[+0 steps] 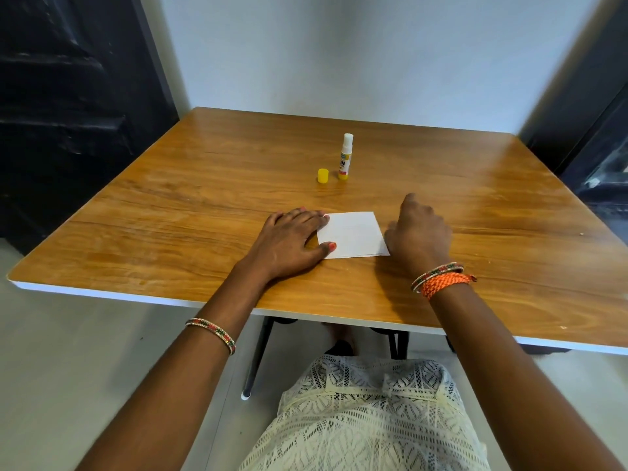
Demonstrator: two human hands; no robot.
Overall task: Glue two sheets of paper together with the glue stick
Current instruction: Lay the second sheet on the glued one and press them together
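While your left hand (289, 241) lies flat, fingers straight, pinning the stacked paper sheets (353, 234) near the table's (170, 198) front edge, your right hand (419, 231) hovers loosely curled, holding nothing; next, likely recap the uncapped glue stick (345, 158) beside its yellow cap (323, 175).

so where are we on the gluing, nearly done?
Looks late-stage. Done: the white paper sheets lie stacked, a second edge showing along the bottom. In hand: the left hand presses flat on their left edge; the right hand hovers, loosely curled. Left: the yellow cap stands off the upright white glue stick.
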